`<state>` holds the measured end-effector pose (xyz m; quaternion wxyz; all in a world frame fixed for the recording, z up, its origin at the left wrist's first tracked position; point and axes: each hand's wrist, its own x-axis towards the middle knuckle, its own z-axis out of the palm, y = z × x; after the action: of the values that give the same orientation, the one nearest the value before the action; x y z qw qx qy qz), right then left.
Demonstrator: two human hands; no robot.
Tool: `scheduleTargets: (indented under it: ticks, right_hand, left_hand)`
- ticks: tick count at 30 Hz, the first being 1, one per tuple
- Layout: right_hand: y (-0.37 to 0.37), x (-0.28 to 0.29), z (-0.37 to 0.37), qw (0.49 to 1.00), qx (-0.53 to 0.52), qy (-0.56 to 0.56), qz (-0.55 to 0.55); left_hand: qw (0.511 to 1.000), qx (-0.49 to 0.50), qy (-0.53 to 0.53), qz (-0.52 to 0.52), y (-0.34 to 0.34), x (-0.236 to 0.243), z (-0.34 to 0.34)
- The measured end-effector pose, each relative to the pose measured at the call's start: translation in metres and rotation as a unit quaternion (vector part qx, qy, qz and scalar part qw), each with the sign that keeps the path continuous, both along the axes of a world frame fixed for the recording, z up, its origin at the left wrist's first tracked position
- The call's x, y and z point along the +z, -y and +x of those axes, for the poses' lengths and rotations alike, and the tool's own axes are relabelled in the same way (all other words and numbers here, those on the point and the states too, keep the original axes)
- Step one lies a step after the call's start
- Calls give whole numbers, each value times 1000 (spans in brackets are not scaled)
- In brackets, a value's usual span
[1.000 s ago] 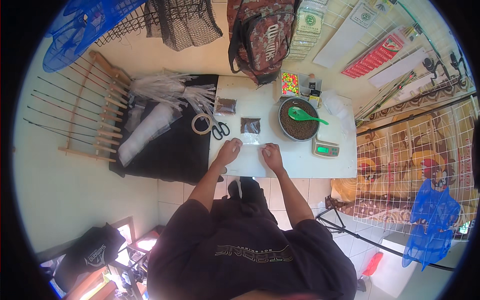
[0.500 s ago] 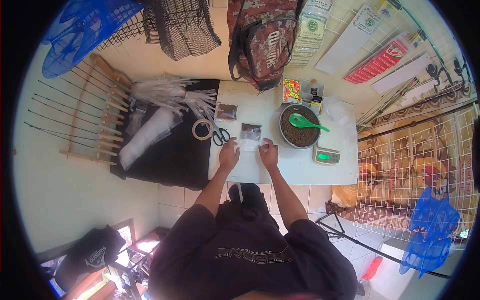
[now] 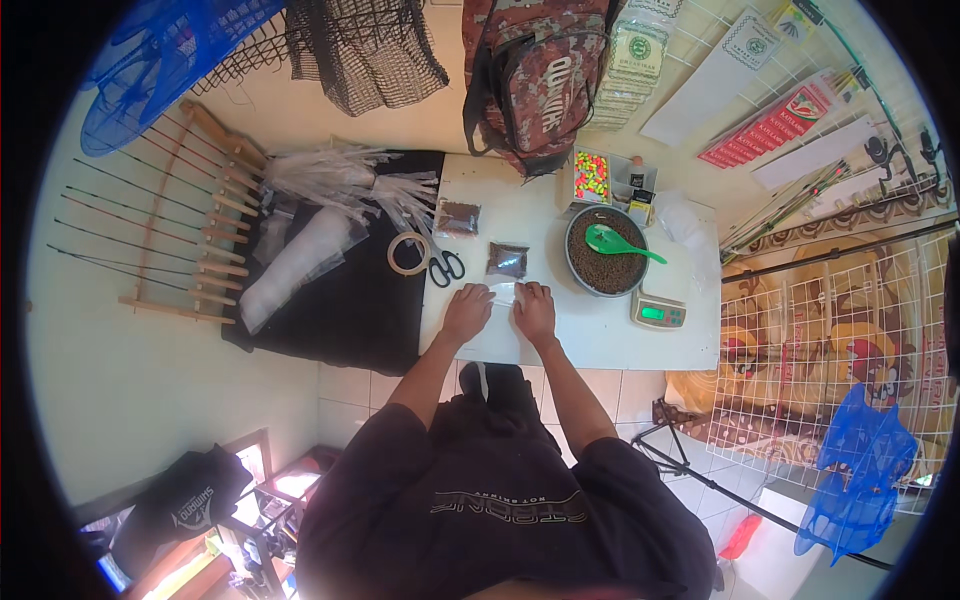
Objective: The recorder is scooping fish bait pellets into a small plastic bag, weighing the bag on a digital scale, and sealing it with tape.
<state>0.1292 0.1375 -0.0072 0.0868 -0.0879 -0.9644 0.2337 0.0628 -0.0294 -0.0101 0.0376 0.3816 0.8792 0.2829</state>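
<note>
A clear bag of brown pellets (image 3: pixel 507 258) lies on the white board with its unfilled plastic end toward me. My left hand (image 3: pixel 469 310) and my right hand (image 3: pixel 533 310) are at the two sides of that end, fingers curled and pinched on it. Another filled bag (image 3: pixel 458 218) lies above, to the left. Black scissors (image 3: pixel 446 265) and a tape roll (image 3: pixel 408 252) are left of the nearer bag. To the right sit a grey bowl (image 3: pixel 600 275) full of pellets with a green scoop (image 3: pixel 610 238) on it, and a digital scale (image 3: pixel 655 312).
A black cloth (image 3: pixel 330 310) bears plastic sleeves (image 3: pixel 295 268) on the left, beside a wooden rack (image 3: pixel 215 250). A box of bright beads (image 3: pixel 590 175) stands at the back below a camouflage bag (image 3: pixel 530 85). Wire grids (image 3: pixel 820 350) are on the right.
My hands have drawn slightly closer together, and their fingers are more curled over the bag's end. The folded plastic end looks shorter than a second ago.
</note>
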Motion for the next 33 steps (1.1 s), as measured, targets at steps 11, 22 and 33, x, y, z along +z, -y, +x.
scheduleTargets:
  ticks: [11,22,33]
  right_hand:
    - [-9,2,0,998,54,-37,-3]
    - [-4,7,3,998,58,5,20]
    - [-2,6,-2,998,52,18,39]
  left_hand:
    - [999,7,14,-40,-6,15,4]
    - [999,7,9,-48,-2,5,3]
    - [996,6,-23,-83,-3,5,-1]
